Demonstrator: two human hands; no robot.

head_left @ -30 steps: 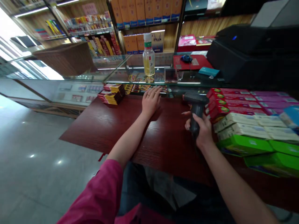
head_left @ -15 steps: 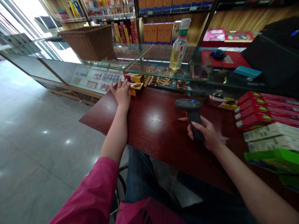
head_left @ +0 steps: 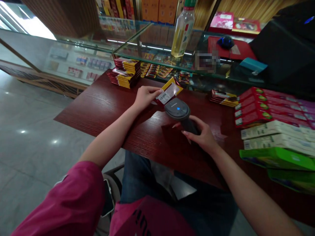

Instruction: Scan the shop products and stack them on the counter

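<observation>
My left hand (head_left: 147,97) grips a flat yellow and dark red packet (head_left: 169,91) by its left edge, with its barcode side turned up. Fingers of my right hand (head_left: 200,132) wrap the handle of a dark grey barcode scanner (head_left: 177,108), whose head shows a blue light. The scanner's head is right beside the packet's lower edge; whether they touch I cannot tell. Behind my left hand, a pile of similar packets (head_left: 125,72) stands on the dark red wooden table (head_left: 147,134). A smaller pile of packets (head_left: 224,97) lies farther right.
A glass counter (head_left: 152,55) borders the table's far edge, with a bottle of yellowish liquid (head_left: 182,34) on it. Red boxes (head_left: 261,108), pale boxes (head_left: 278,134) and green packages (head_left: 278,157) crowd the right side. A mouse (head_left: 225,42) rests on a red pad.
My left hand has come away from the pile, rightward and nearer, with one packet in it. The scanner in my right hand has moved left towards that packet. The view has tipped downward.
</observation>
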